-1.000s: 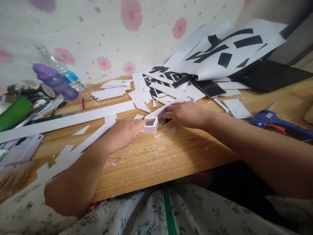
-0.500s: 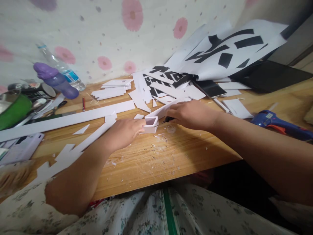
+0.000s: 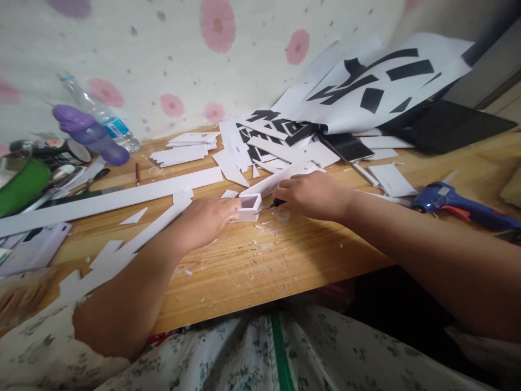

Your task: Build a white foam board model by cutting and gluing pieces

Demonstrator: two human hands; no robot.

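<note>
A small open-topped box of white foam board (image 3: 247, 215) stands on the wooden table. My left hand (image 3: 209, 220) is closed on its left side and holds it against the tabletop. Just right of the box, my right hand (image 3: 307, 194) grips a craft knife (image 3: 277, 203) with a dark handle; its thin blade points left at the box's lower right corner. The fingers hide most of the knife's handle. Behind the box lies a long white board strip (image 3: 280, 176), partly covered by my right hand. Thin white shavings (image 3: 268, 227) lie in front of the box.
A blue glue gun (image 3: 445, 201) lies at right. White board offcuts (image 3: 171, 176) spread left and behind, with black-patterned paper (image 3: 366, 87) at the back right. A purple bottle (image 3: 91, 136), a clear bottle (image 3: 116, 125), a green bowl (image 3: 30, 187) and a phone (image 3: 38, 247) stand or lie left.
My right hand with the craft knife has drawn slightly down and the blade now sits a little away from the box's edge. The left hand keeps its hold; the view shifts slightly.
</note>
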